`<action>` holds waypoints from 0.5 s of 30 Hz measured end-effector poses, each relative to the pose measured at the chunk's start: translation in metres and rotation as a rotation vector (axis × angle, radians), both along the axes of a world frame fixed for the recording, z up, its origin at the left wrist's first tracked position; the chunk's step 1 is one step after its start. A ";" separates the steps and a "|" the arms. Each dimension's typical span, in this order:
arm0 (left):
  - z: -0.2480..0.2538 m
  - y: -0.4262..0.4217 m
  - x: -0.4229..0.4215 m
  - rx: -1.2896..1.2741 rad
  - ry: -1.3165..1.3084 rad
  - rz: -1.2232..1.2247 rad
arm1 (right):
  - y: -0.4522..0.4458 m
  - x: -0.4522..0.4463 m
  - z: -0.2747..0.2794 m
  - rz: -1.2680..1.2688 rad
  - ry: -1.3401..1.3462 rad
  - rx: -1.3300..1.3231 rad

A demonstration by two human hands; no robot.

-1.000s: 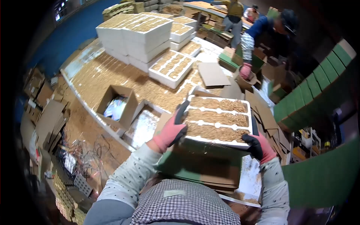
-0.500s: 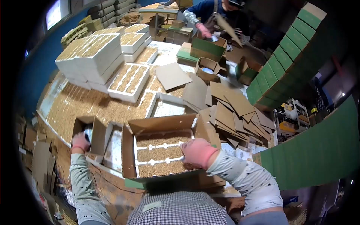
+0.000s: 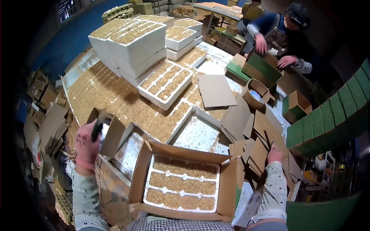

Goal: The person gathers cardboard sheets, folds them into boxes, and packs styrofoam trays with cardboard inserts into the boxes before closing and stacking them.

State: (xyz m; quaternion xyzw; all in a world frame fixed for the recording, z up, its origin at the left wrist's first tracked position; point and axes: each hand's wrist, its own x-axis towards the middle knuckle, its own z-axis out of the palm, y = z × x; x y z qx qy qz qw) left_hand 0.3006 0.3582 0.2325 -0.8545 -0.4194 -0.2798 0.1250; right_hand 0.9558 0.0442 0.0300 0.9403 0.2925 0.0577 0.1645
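An open cardboard box (image 3: 140,181) stands right in front of me, with a white foam tray (image 3: 183,183) of brown grainy filling inside it. My left hand (image 3: 88,144), in a pink and black glove, is at the left edge of a small carton (image 3: 111,134); its fingers are bent, and what they hold, if anything, is hard to make out. On the right, my right hand (image 3: 274,154) has its fingers at the edge of loose flat cardboard pieces (image 3: 260,156), closed on one of them.
Stacked white foam trays (image 3: 135,50) and a single filled tray (image 3: 165,84) are at the back left. Green boxes (image 3: 327,115) line the right side. A co-worker (image 3: 285,34) handles a green carton (image 3: 262,69) at the back right.
The foam tray went from between my hands into the cardboard box. My right hand left the box for the cardboard pieces. My left hand moved to the small carton and has since risen slightly.
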 end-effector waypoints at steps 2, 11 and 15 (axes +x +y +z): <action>0.033 -0.048 0.046 -0.221 0.008 -0.341 | -0.001 -0.005 0.007 0.019 0.030 0.067; 0.066 -0.103 0.107 -0.673 0.096 -0.783 | 0.057 -0.180 0.235 0.335 0.862 1.404; 0.040 -0.113 0.176 -1.155 -0.861 -0.937 | 0.053 -0.281 0.261 0.783 0.789 1.471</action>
